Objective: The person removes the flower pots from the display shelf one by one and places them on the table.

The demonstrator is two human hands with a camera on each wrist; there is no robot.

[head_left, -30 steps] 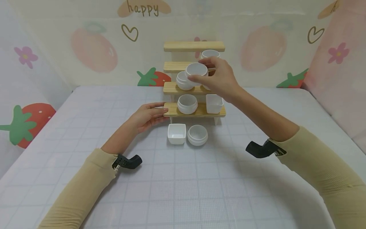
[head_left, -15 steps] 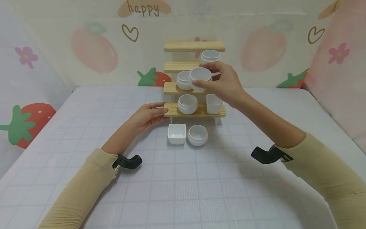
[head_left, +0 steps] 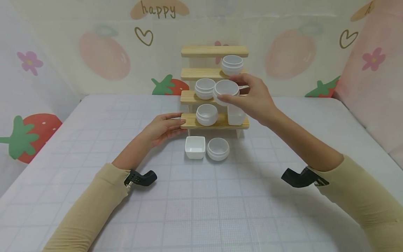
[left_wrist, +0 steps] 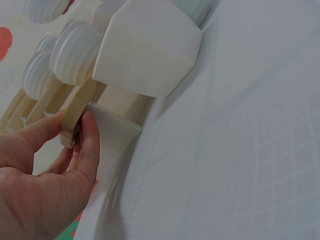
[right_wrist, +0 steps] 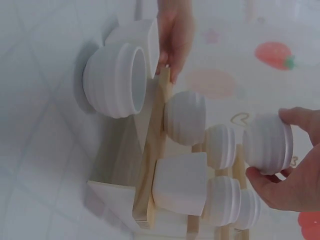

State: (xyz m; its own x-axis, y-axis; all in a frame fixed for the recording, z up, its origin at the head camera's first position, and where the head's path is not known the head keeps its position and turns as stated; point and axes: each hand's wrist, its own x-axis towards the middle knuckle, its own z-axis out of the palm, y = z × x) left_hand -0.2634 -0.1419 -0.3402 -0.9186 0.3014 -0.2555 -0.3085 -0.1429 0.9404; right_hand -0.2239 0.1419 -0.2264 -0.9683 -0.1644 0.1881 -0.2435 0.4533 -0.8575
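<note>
My left hand (head_left: 165, 128) pinches the left end of the lowest board of a stepped wooden display stand (head_left: 192, 121); the left wrist view shows thumb and fingers on either side of the board. Between the thumb and fingers of my right hand (head_left: 256, 99) is a round white pot (head_left: 225, 91), held upright before the second step. A ridged white pot (head_left: 205, 89) stands on that step's left; another (right_wrist: 222, 201), seen in the right wrist view, is hidden behind the held one in the head view. The lowest step bears a round pot (head_left: 206, 114) and a square pot (head_left: 236, 116).
One more round pot (head_left: 232, 65) stands at the right of the third step. The top board (head_left: 214, 51) is above it. A square white pot (head_left: 195, 147) and a round one (head_left: 218, 149) stand on the table (head_left: 201, 210) in front of the stand.
My right hand has moved down, to the right and nearer with the held pot, uncovering the pots behind it. The left hand has stayed on the board.
</note>
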